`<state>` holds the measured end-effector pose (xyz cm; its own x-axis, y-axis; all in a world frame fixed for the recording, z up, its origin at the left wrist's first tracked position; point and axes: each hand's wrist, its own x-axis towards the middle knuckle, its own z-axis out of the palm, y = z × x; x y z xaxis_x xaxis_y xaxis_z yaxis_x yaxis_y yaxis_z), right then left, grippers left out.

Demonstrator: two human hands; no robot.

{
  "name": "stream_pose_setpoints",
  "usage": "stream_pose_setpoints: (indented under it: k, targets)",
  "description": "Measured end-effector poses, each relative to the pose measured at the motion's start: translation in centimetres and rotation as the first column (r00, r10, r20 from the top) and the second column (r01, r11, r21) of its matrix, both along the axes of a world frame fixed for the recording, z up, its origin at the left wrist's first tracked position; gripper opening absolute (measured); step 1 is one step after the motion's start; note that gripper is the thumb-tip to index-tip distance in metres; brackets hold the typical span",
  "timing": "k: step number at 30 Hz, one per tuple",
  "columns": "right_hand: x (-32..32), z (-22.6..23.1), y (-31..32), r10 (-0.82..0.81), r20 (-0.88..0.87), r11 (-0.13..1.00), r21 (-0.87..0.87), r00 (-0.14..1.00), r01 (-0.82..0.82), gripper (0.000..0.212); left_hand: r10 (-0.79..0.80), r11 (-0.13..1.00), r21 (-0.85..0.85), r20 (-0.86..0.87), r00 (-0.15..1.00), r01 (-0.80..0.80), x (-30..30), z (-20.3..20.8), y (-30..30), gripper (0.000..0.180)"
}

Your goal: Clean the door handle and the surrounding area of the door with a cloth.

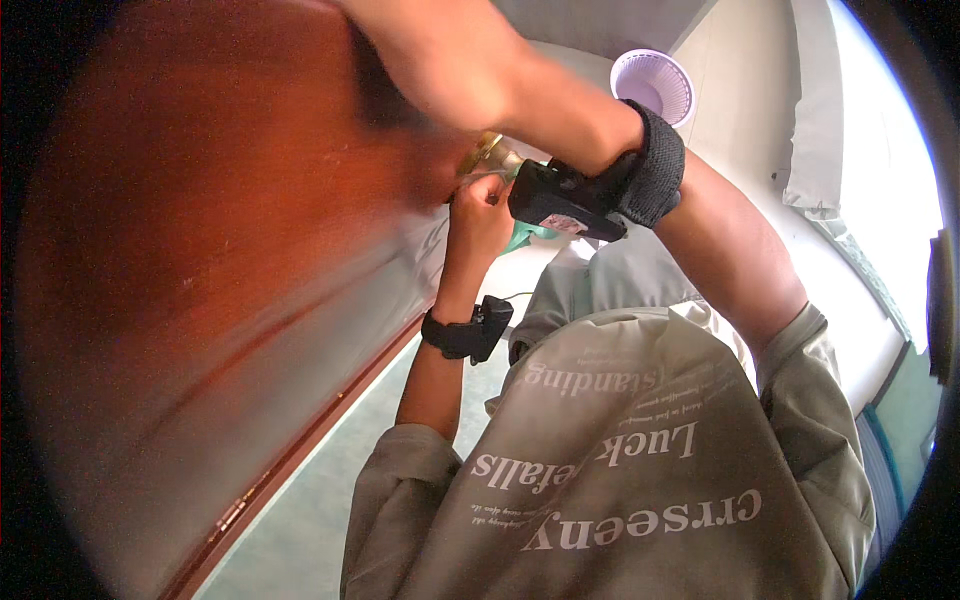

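Observation:
A reddish-brown wooden door [230, 190] fills the left side, its near edge running down toward the lower left. By that edge, a brass-coloured door knob [488, 153] shows partly beyond my left hand [480, 212]. The fingers of my left hand are curled closed right beside the knob; what lies inside them is hidden. My right hand [440, 62] reaches across the top, close to the camera and in front of the door. It is blurred, and its fingers run out of the picture. Black straps with small black devices [560, 205] sit on both wrists.
A pale purple slotted basket [655, 85] stands on the light floor beyond my right arm. Something green [525, 236] shows below my left hand, partly covered. White curtain-like fabric [815, 130] hangs at the right, beside a bright area.

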<state>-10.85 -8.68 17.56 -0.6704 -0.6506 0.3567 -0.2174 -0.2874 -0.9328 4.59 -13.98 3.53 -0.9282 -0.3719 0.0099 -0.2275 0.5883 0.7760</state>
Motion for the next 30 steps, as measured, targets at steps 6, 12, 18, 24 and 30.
stream_pose_setpoints:
  k: [6,12,18,24,30]
  targets:
    - [1.8,1.8,1.1,-0.097,0.063,0.988,-0.114,0.993,0.103,0.071,-0.025,0.983,0.183,0.296,0.955,-0.031,1.0,1.5,-0.9,0.021]
    - [0.8,0.1,0.9,0.201,-0.021,0.863,-0.47,0.979,-0.187,0.056,-0.077,0.979,0.204,0.348,0.934,0.005,2.4,0.6,-1.1,0.015]
    - [0.4,-1.4,-0.4,0.183,0.048,0.871,-0.472,0.982,-0.139,0.049,0.086,0.996,-0.002,0.283,0.955,-0.089,1.9,-0.5,-0.7,0.015]
    - [-1.1,-3.1,-0.9,-0.13,-0.211,0.902,-0.431,0.969,0.027,0.044,0.039,0.992,0.107,0.28,0.959,-0.072,-1.3,-0.6,0.2,0.029]
    - [-1.9,-4.0,-1.0,-0.19,-0.238,0.906,-0.415,0.952,0.077,0.044,0.024,0.997,0.067,0.283,0.959,-0.045,-0.6,-0.2,0.0,0.028]
